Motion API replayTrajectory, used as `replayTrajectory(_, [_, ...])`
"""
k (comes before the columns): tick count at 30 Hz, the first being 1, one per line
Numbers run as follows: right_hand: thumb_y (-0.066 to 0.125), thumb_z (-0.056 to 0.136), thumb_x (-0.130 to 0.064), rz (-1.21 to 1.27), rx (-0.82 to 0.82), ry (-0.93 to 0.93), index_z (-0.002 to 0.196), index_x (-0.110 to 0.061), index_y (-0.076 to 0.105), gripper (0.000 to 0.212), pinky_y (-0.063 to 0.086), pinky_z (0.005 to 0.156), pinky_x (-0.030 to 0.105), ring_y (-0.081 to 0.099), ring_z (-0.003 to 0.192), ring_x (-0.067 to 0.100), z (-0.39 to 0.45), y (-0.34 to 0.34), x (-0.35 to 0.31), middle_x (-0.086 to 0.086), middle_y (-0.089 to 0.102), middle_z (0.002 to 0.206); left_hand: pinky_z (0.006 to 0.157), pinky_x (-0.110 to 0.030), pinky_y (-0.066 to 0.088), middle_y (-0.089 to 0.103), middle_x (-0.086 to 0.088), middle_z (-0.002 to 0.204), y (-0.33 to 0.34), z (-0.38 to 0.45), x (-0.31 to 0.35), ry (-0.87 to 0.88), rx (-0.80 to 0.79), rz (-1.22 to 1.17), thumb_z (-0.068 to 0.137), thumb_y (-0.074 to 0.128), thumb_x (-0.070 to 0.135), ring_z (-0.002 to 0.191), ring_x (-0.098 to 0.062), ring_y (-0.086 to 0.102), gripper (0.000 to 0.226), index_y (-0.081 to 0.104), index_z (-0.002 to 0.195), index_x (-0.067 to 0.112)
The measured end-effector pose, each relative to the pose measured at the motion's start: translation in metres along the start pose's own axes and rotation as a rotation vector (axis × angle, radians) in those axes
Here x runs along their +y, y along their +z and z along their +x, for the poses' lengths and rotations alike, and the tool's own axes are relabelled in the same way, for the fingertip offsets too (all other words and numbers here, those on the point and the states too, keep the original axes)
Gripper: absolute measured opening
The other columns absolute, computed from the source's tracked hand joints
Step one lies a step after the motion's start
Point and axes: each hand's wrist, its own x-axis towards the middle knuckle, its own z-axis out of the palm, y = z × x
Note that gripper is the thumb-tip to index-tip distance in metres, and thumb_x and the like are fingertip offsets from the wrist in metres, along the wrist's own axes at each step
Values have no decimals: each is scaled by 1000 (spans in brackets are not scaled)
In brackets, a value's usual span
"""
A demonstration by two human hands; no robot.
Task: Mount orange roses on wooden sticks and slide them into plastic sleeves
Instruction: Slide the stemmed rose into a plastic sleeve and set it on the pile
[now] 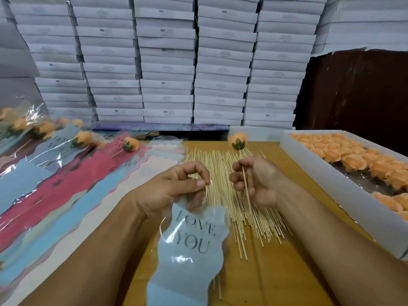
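Crowding brown table (293, 272): white boxes (167, 62) behind.

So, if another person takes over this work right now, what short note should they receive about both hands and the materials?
Left hand: pinches the top edge of a blue LOVE YOU sleeve, which hangs toward the table edge.
Right hand: holds a stick with an orange rose already mounted on top, upright over the pile.
Loose sticks lie spread on the table between the hands. Unmounted roses fill the white tray at right. Empty sleeves are fanned out at left; finished sleeved roses lie behind them.
Done: this rose is on its stick.
Left: slide it into the held sleeve, then continue with the tray.
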Motion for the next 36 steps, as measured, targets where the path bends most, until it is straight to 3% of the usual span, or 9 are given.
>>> replayTrajectory(3, [36,106,-22,38,32,18,92,-15,53,23,30,26,17,52,41,11,17,-2,-11,7,64,60,56,-23,42,55,-5,64,4,1,-3,-23,-75,4,90,60,4,55,-15,51,15,68,88,17])
replayTrajectory(5, [35,106,-19,51,77,-1,93,-15,53,22,32,27,17,52,40,10,32,-3,-27,7,63,58,57,-24,39,55,-2,66,5,2,-3,-24,-129,-1,89,69,12,57,-14,49,7,68,89,19])
replayTrajectory(9, [30,104,-13,34,149,-33,92,-17,50,23,27,26,16,45,34,8,55,1,-65,6,59,52,61,-25,40,56,-3,72,2,2,-1,-36,-182,-38,83,80,28,62,-13,53,17,67,91,20])
replayTrajectory(14, [26,103,-9,21,247,-66,90,-16,50,28,24,26,16,41,31,6,71,7,-88,7,60,51,65,-23,45,47,-12,81,0,1,-3,-38,-221,-117,83,80,23,63,-14,50,18,66,93,15])
replayTrajectory(17, [24,103,-9,35,275,-74,89,-16,49,30,23,26,16,40,30,6,77,8,-91,7,59,59,66,-21,47,52,-10,80,1,0,-1,-48,-239,-127,85,77,21,65,-12,53,15,66,94,15])
replayTrajectory(19, [23,102,-8,31,285,-77,89,-16,49,30,24,26,15,40,30,6,78,9,-90,7,58,62,65,-20,44,55,-1,75,1,0,-1,-42,-233,-90,86,76,21,64,-11,52,12,67,93,18])
replayTrajectory(25, [27,102,-7,22,267,-72,93,-14,52,27,26,28,15,43,34,7,74,11,-83,9,61,71,63,-25,38,45,-10,81,1,2,-4,-26,-191,-26,89,60,13,63,-14,45,10,67,91,19])
replayTrajectory(29, [27,102,-8,29,254,-72,92,-14,52,27,26,28,15,44,34,7,68,12,-79,8,59,73,62,-25,37,52,-1,77,0,4,-5,-48,-208,-10,91,59,11,64,-12,45,12,66,93,20])
replayTrajectory(36, [33,106,-19,60,136,-47,93,-15,55,26,28,27,16,51,38,11,44,23,-54,7,63,56,65,-26,39,48,-8,75,1,6,-7,-17,-33,-62,93,58,8,68,-15,45,12,65,93,18])
